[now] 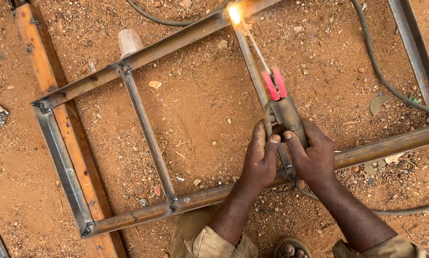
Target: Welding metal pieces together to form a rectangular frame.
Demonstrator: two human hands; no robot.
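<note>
Both hands grip a welding electrode holder (pixel 282 106) with red jaws. My left hand (pixel 262 157) wraps its near left side and my right hand (pixel 312 153) closes on the handle. A thin electrode rod (pixel 255 45) runs from the jaws up to a bright arc spark (pixel 234 13) at the joint where an upright bar (pixel 250 62) meets the far rail of a rectangular steel frame (pixel 143 55). The frame lies flat on red gravelly ground.
An orange-painted beam (pixel 56 110) lies under the frame's left end. A welding cable (pixel 382 76) curves across the right side. A clear plastic cup (pixel 129 42) sits by the far rail. A second frame bar (pixel 415 48) is at right. My sandalled foot (pixel 291 248) shows at the bottom.
</note>
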